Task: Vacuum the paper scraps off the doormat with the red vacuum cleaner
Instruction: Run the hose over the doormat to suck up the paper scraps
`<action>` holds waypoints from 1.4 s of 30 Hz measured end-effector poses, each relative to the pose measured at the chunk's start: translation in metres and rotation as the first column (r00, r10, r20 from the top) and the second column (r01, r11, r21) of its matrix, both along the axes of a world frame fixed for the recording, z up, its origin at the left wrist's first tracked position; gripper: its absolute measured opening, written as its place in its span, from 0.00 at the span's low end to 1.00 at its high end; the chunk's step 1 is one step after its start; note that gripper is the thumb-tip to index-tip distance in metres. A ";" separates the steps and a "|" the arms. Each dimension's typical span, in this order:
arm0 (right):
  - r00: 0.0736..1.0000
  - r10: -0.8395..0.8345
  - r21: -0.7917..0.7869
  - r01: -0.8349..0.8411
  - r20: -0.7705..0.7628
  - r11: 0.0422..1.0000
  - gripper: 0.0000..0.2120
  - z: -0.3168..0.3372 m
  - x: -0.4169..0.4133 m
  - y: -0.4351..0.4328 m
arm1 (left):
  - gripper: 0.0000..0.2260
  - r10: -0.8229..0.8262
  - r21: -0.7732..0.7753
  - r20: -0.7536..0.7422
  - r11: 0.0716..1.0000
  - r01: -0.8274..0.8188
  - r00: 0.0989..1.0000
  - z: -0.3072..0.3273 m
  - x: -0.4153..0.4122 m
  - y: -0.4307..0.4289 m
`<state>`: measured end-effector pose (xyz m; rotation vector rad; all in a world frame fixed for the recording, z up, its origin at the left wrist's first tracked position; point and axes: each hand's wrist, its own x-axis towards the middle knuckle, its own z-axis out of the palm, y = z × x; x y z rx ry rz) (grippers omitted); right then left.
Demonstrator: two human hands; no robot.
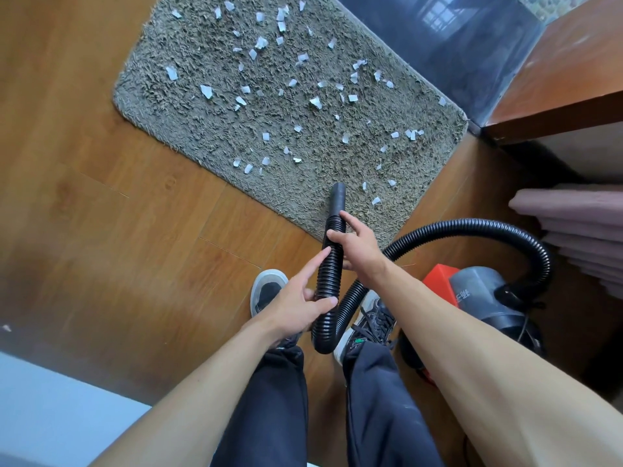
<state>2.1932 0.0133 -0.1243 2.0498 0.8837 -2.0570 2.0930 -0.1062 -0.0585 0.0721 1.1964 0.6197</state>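
While scraps (206, 91) dot doormat (188, 129), left hand (296, 306) holds hose (332, 264).

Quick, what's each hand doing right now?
Left hand: holding the black hose, with the thumb across it.
Right hand: holding the same hose, nearer its open end.
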 end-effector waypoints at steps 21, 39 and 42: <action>1.000 0.025 -0.137 -0.023 0.015 0.990 0.27 0.008 0.041 0.021 | 0.34 -0.155 -0.004 -0.029 0.988 0.155 0.988 0.005 0.032 0.018; 0.999 -0.043 -0.141 0.040 -0.014 0.989 0.29 0.001 0.080 0.035 | 0.35 -0.224 -0.007 -0.162 0.974 0.226 0.961 -0.007 0.072 0.036; 0.998 0.034 -0.147 -0.041 -0.054 0.988 0.29 0.003 0.068 0.034 | 0.35 -0.154 -0.029 -0.133 0.988 0.151 0.979 -0.002 0.068 0.029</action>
